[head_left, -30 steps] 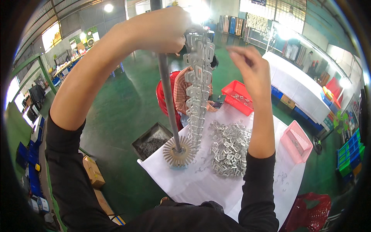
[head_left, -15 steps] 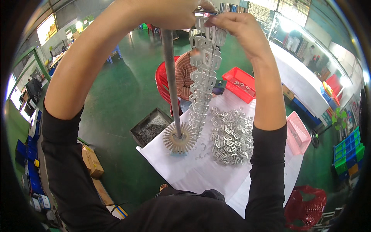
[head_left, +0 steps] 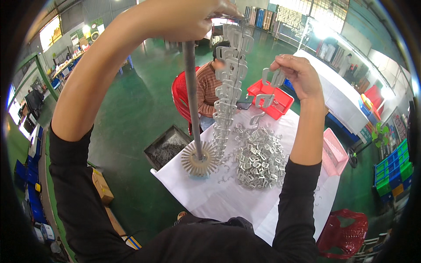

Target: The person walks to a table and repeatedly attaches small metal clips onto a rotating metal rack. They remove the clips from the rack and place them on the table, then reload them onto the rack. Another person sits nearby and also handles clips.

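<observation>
A tall strand of silver, slotted metal clips point(head_left: 229, 83) hangs beside a grey upright pole point(head_left: 192, 96). My left hand point(head_left: 208, 17) is at the top of both, its fingers closed at the strand's upper end; the picture's edge partly cuts it off, and what it grips is unclear. To the right, my right hand point(head_left: 300, 72) pinches a silver metal clip point(head_left: 275, 78). More clips point(head_left: 264, 100) are in the air below it, hanging or falling. A heap of loose clips point(head_left: 261, 160) lies underneath on the white-covered table point(head_left: 245, 210).
A slotted round disc point(head_left: 199, 161) surrounds the pole's foot. Beyond the table, a seated person point(head_left: 206, 90) in a striped top holds a phone. A red tray point(head_left: 280, 109), a pink tray point(head_left: 334, 153), a dark bin point(head_left: 164, 147) and a red chair point(head_left: 344, 234) stand around.
My right hand has moved away from the strand's top, right and down, with clips now below its fingers. The left hand stays at the top, shifted slightly left.
</observation>
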Demonstrator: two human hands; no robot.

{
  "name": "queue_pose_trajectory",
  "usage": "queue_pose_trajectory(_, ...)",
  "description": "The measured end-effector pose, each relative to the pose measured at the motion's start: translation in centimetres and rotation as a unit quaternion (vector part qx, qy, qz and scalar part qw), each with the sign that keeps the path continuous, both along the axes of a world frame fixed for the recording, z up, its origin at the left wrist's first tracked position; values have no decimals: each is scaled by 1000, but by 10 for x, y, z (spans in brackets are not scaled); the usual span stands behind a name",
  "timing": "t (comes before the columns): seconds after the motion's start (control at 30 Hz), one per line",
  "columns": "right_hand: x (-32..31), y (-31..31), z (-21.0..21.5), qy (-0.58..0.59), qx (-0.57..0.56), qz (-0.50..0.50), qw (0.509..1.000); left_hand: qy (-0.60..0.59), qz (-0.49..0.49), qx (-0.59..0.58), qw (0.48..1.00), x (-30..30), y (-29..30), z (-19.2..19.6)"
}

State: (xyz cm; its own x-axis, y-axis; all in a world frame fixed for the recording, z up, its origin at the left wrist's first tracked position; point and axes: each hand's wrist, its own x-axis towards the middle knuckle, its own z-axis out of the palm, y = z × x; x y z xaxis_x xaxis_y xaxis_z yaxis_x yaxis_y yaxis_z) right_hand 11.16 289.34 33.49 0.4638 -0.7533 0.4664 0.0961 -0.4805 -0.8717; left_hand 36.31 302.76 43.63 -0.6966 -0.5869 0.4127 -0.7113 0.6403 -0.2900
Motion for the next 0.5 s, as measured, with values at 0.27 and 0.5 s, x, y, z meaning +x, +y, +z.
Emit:
queue_pose_trajectory(0.27, 66, 30, 16, 9, -268, -210, 940, 46, 7, 89, 995, -7, 5, 6)
queue_pose_trajectory(0.5, 80, 30, 20, -14, -195, -203, 959, 5, 189, 149, 971, -38, -1, 21)
